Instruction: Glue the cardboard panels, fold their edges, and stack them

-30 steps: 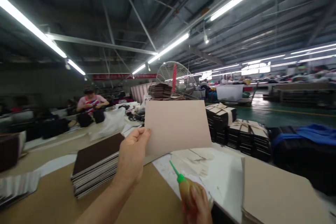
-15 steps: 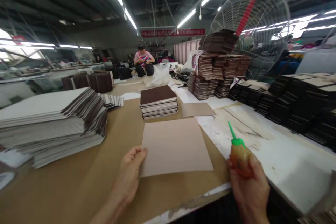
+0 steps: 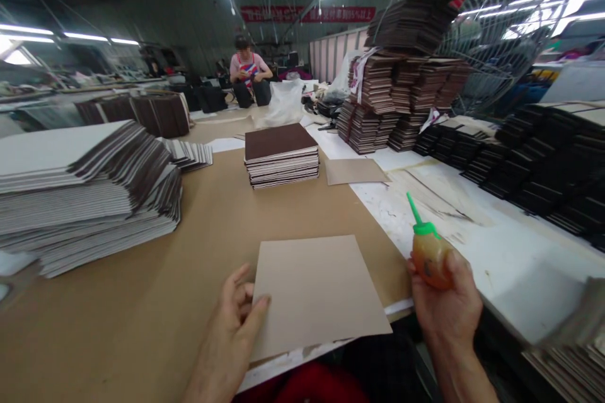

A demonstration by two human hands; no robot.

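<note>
My left hand [image 3: 236, 318] is at the left edge of a beige cardboard sheet [image 3: 316, 289], thumb on top and fingers curled at the side and under it. The sheet reaches over the front edge of the brown-covered table [image 3: 212, 220]. To the right, my right hand [image 3: 444, 293] is wrapped round a squeeze bottle [image 3: 431, 258] with amber content and a green cap and nozzle pointing up. Beyond the sheet stands a stack of dark brown and white boards [image 3: 282, 154]. A second beige sheet [image 3: 355, 171] lies flat beside that stack.
A tall pile of white boards [image 3: 89, 195] stands at the left. Bundled brown boards [image 3: 378, 94] and black boards [image 3: 543, 164] fill the right rear, before a large wire fan [image 3: 510, 44]. Farther back, a co-worker [image 3: 249, 72] sits behind a clear plastic bag [image 3: 283, 104].
The cardboard sheet has come closer to me, now over the front table edge, with my left hand on it. My view tilts lower. The right hand still holds the bottle.
</note>
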